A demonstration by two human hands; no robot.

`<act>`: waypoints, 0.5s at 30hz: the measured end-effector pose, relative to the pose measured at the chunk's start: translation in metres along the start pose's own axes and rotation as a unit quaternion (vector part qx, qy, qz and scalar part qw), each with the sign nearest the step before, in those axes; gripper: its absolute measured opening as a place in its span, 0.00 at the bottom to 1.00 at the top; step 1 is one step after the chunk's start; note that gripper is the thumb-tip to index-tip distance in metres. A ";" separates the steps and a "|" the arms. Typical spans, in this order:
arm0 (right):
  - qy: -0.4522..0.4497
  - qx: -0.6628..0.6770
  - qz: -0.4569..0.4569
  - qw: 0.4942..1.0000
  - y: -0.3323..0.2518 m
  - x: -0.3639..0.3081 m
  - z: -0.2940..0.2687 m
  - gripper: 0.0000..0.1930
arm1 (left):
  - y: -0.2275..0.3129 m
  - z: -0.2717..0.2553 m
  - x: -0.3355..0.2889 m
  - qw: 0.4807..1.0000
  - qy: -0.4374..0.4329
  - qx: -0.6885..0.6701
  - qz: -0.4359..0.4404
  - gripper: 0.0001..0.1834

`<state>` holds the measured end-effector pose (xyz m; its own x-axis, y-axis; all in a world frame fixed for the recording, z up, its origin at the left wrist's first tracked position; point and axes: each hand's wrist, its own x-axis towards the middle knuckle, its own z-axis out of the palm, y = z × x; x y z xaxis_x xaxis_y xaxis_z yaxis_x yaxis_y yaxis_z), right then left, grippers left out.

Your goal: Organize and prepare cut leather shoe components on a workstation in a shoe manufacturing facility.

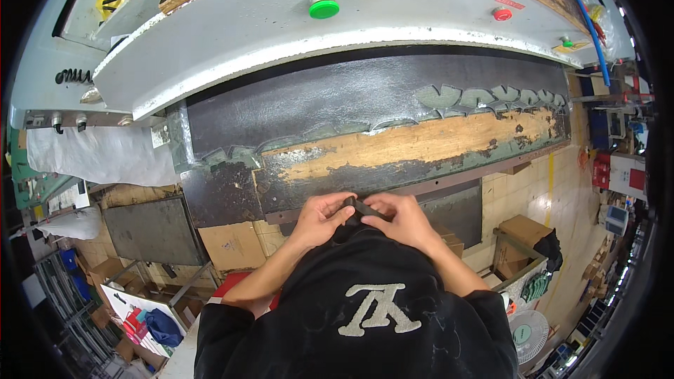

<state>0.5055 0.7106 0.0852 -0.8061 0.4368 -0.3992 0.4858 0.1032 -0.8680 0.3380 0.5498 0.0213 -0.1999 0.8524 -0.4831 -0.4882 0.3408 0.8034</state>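
Head view, near field: a black garment with a pale emblem [380,309] fills the lower centre, with both forearms rising from it. Left hand [319,216] and right hand [401,219] meet just above the garment's edge, and each grip is pinched onto one small dark flat piece [359,206] held between them, the left at its left end, the right at its right end. What the piece is made of cannot be told at this size; it may be a strip of rubber or leather.

Progress, as a judgement: the piece is in hand and off the counter, so placing it on the press bed appears not yet done.

Beyond the hands lies the counter [421,142], a worn cutting bed with bare wood showing through dark coating. Pale cut-out shapes [491,97] lie along its far right part. Above hangs the grey press head [232,35] carrying a green button [324,7] and a red button [501,13]. Cardboard boxes [523,231] stand on the tiled floor at right.
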 end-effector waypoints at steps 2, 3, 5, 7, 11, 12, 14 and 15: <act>0.011 -0.029 -0.028 0.999 -0.004 -0.009 -0.003 0.13 | 0.004 0.000 0.000 1.000 0.000 0.002 0.002 0.18; 0.041 -0.129 -0.114 0.984 0.003 -0.012 0.000 0.12 | 0.007 0.001 0.001 1.000 -0.006 0.012 -0.008 0.18; 0.070 -0.240 -0.213 0.945 0.014 -0.013 0.005 0.10 | 0.011 0.001 0.003 1.000 -0.014 0.022 -0.017 0.17; 0.064 -0.253 -0.219 0.940 0.014 -0.009 0.005 0.10 | 0.012 -0.004 0.005 0.999 -0.032 -0.002 -0.036 0.16; 0.058 -0.261 -0.289 0.919 0.022 -0.004 0.009 0.13 | 0.013 -0.002 0.007 0.998 -0.060 -0.002 -0.033 0.16; 0.057 -0.260 -0.291 0.919 0.021 -0.004 0.008 0.13 | 0.013 -0.002 0.009 0.997 -0.061 -0.004 -0.039 0.16; 0.031 -0.312 -0.212 0.926 0.017 -0.006 0.005 0.17 | 0.012 -0.004 0.007 0.997 -0.061 -0.006 -0.045 0.17; 0.031 -0.312 -0.212 0.926 0.015 -0.006 0.005 0.17 | 0.012 -0.003 0.005 0.997 -0.061 -0.019 -0.036 0.16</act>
<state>0.5161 0.7052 0.0733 -0.9573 0.2879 -0.0272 0.2469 0.7649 -0.5949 0.3283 0.5572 0.0272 -0.0603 0.8690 -0.4911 -0.5291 0.3893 0.7540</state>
